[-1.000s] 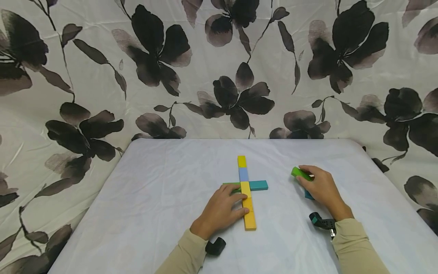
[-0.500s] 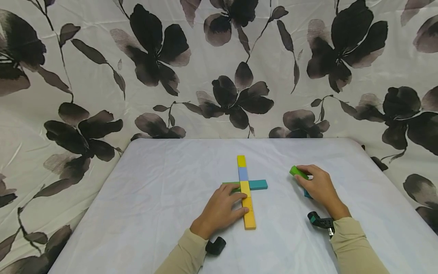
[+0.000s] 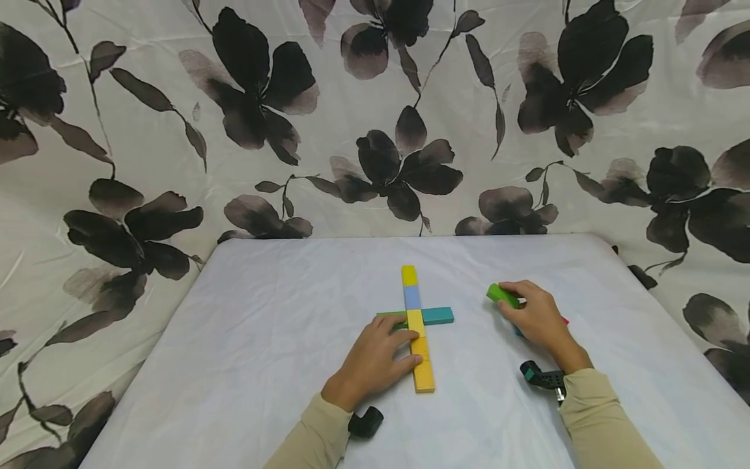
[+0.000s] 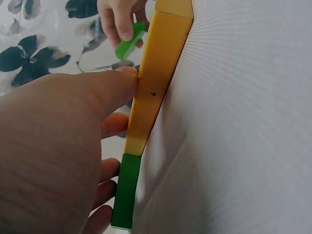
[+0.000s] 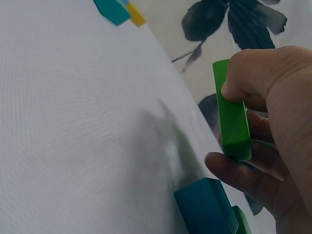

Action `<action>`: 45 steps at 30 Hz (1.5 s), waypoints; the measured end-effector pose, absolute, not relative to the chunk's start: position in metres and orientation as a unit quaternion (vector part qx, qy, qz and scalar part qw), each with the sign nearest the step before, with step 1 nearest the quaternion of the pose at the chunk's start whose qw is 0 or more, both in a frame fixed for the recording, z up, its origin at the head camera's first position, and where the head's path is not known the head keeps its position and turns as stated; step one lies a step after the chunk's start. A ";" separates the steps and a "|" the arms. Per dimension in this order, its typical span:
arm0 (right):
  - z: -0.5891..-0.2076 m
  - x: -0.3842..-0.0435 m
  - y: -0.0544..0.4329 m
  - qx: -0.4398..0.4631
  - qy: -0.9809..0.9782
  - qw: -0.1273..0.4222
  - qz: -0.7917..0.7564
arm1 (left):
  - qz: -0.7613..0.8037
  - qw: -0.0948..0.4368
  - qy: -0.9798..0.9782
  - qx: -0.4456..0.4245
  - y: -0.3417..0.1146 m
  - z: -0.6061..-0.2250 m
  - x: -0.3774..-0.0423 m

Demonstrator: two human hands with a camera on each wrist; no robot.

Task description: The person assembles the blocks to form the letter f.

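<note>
Coloured blocks lie on the white-covered table in a cross. A yellow block [image 3: 408, 275] tops the long column, then a blue block [image 3: 412, 298], then yellow-orange blocks [image 3: 424, 378]. A teal block [image 3: 438, 316] forms the right arm, a green block [image 4: 126, 190] the left. My left hand [image 3: 372, 358] rests along the column's left side, thumb and fingertips touching the yellow-orange and green blocks. Off to the right, my right hand [image 3: 540, 319] pinches a light green block [image 5: 233, 122], raised above the table. Close beneath it sits a darker teal block [image 5: 204, 207].
Another green block [image 5: 241, 223] lies beside the darker teal one, and a red corner [image 3: 565, 320] peeks out behind my right hand. A floral cloth [image 3: 328, 143] hangs behind the table's far edge. Black wrist devices [image 3: 366, 423] sit at both cuffs.
The head view has shifted slightly. My right hand still holds the light green block and has moved a little left; a red corner now shows beside it. The left hand stays on the blocks.
</note>
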State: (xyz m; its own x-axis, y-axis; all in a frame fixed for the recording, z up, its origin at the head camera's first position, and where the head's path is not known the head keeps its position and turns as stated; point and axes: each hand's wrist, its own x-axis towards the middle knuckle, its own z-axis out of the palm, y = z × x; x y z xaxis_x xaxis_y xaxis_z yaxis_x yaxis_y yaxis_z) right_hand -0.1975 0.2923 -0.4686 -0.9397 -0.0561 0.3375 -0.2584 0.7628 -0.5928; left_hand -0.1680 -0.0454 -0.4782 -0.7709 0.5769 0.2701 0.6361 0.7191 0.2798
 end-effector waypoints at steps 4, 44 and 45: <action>-0.469 -0.199 0.291 0.088 -0.926 0.154 0.334 | -0.186 0.080 -0.922 -0.329 -0.046 -0.478 -0.168; -0.451 -0.247 0.250 0.053 -0.922 0.061 0.380 | -0.193 0.082 -0.921 -0.329 -0.047 -0.480 -0.168; -0.450 -0.248 0.250 0.049 -0.921 0.058 0.381 | -0.193 0.082 -0.921 -0.329 -0.047 -0.480 -0.168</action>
State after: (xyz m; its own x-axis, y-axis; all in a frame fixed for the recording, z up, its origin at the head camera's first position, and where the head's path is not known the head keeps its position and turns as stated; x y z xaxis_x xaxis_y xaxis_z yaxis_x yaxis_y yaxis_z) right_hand -0.2481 0.2498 -0.4505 -0.9885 -0.0450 0.1443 -0.1338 0.7051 -0.6964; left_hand -0.1676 -0.0471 -0.4803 -0.7700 0.5742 0.2781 0.6376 0.7088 0.3017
